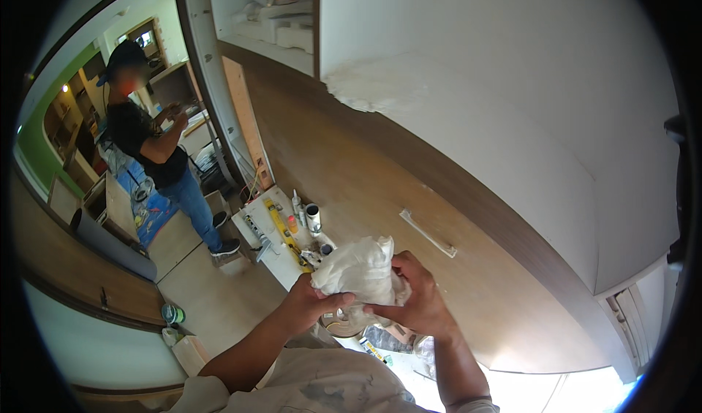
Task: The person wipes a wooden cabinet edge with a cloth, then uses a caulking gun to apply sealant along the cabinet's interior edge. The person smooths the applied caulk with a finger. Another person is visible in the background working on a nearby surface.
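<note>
Bundle of crumpled white material [357, 270], long axis roughly left-to-right, is gripped between left fingers [338, 300] and right fingers [387, 311]

person [151, 146] in blue jeans [187, 199], green can [173, 313], yellow level [284, 229]

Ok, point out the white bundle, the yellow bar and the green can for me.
White bundle [357, 273]: head view, middle of its wrinkled surface.
Yellow bar [284, 230]: head view, about halfway along its length.
Green can [174, 313]: head view, middle of its side.
</note>
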Tool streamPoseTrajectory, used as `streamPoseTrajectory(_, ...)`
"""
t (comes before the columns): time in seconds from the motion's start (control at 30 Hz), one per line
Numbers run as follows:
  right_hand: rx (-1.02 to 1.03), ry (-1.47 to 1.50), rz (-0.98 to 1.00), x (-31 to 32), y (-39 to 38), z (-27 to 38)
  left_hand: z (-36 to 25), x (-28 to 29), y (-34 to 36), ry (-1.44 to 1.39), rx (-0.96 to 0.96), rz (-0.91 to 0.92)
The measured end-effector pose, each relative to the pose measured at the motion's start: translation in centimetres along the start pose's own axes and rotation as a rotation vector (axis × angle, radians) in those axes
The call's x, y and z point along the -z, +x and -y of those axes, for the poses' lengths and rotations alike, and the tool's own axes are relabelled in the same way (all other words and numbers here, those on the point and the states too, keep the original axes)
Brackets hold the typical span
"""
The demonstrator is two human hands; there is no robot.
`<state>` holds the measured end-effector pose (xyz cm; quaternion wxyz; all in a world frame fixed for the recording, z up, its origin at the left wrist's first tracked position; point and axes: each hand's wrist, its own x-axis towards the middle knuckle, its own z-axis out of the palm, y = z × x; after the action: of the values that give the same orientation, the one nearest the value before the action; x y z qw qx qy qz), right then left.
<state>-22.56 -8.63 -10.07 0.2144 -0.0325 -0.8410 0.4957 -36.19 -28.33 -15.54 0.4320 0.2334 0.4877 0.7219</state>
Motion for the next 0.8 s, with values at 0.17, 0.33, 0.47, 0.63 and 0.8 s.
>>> streamPoseTrajectory(0.17, 0.126, -0.129, 0.017, 4.6, 2.9, 3.8, -1.6, 3.3, -0.2, 0.057, -0.027, -0.204)
streamPoseTrajectory(0.33, 0.328, 0.0, -0.105, 9.2, 7.5, 8.0, -1.8, 8.8, -0.2, 0.265, -0.013, -0.405)
streamPoseTrajectory(0.47, 0.419, -0.363, -0.1, 9.9, 12.9, 10.8, -0.3, 14.0, 0.0, 0.417, 0.009, -0.473)
streamPoseTrajectory(0.63, 0.214, -0.695, -0.001, 8.0, 19.3, 13.2, 5.3, 21.5, 0.9, 0.375, 0.029, -0.58)
streamPoseTrajectory(0.8, 0.193, -1.059, 0.045, 4.5, 25.1, 12.3, 13.5, 29.1, 2.1, 0.485, 0.147, -0.705)
